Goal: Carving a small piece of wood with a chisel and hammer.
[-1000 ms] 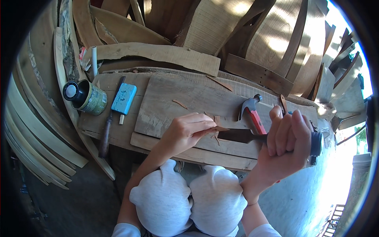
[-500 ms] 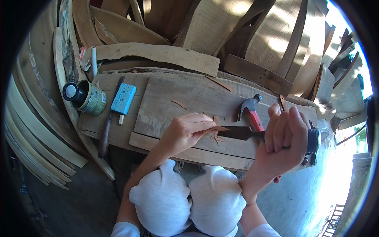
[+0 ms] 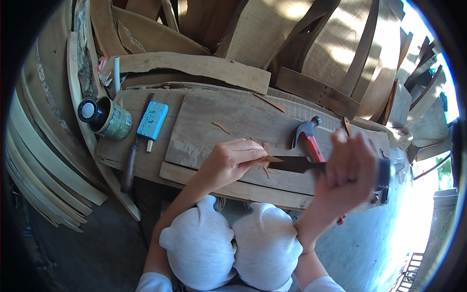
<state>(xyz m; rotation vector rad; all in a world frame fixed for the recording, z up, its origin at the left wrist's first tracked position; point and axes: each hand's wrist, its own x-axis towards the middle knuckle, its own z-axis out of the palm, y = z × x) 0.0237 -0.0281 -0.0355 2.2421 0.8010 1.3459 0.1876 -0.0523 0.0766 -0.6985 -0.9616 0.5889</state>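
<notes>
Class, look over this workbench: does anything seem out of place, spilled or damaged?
Loose brown scraps litter the board, most near the left hand and the knife, breaking up an otherwise plain surface. The board's left end also looks scuffed, with a pale, worn patch.

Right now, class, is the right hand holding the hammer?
No, the right hand grips a dark-bladed tool, while the hammer lies on the wood.

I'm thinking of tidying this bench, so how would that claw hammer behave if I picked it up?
The claw hammer would probably feel head-heavy, since its head looks metal. Its projecting claws should keep it from rolling far.
</notes>
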